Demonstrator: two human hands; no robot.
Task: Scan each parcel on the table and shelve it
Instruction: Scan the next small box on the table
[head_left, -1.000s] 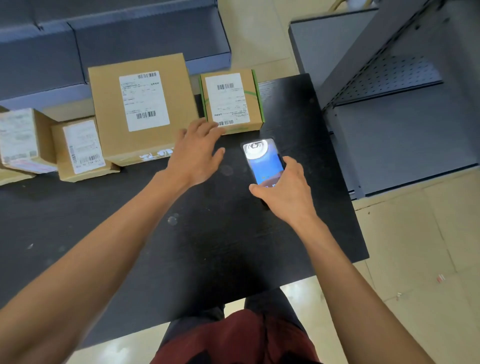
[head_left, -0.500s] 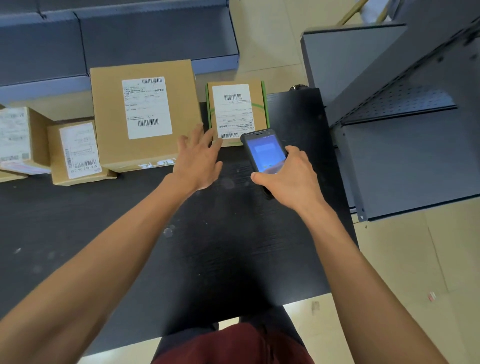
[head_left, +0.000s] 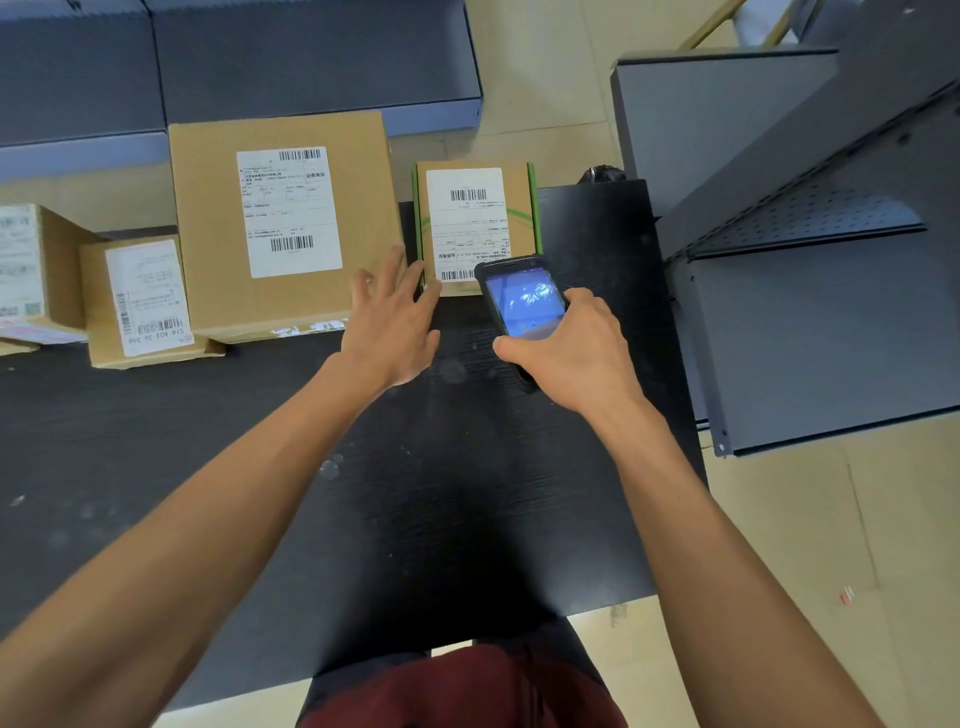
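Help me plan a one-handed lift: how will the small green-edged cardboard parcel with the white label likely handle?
The small green-edged cardboard parcel looks flat and stiff, so it should probably keep its shape. It lies flat on the black table, so it is unlikely to roll or tip. Its weight cannot be judged.

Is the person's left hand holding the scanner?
No, the right hand grips the handheld scanner, while the left hand is spread open beside the small green-edged parcel.
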